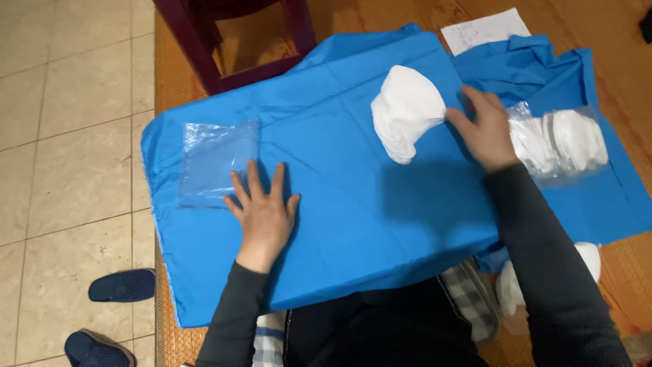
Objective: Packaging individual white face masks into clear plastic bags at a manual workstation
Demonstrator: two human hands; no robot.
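Seen from the head camera, a person works over a bright blue cloth sheet (339,197) spread across a low surface on a woven straw mat (173,81). The left hand (263,211) lies flat with fingers fanned wide, gripping nothing, apparently pressing the cloth smooth; its fingertips reach the edge of an empty clear plastic bag (214,163) lying at about ten o'clock from it. The right hand (485,132), loosely open, touches with thumb and fingertips the side of a nested stack of white cup-shaped masks (406,112) tipped on its side at nine o'clock from it, seemingly to steady the stack. At three o'clock from that hand sits a clear plastic bag filled with more white masks (564,143). A white paper sheet (483,30) lies at twelve o'clock. Two dark blue shoes (112,312) rest on the tiled floor (61,136) at seven o'clock.
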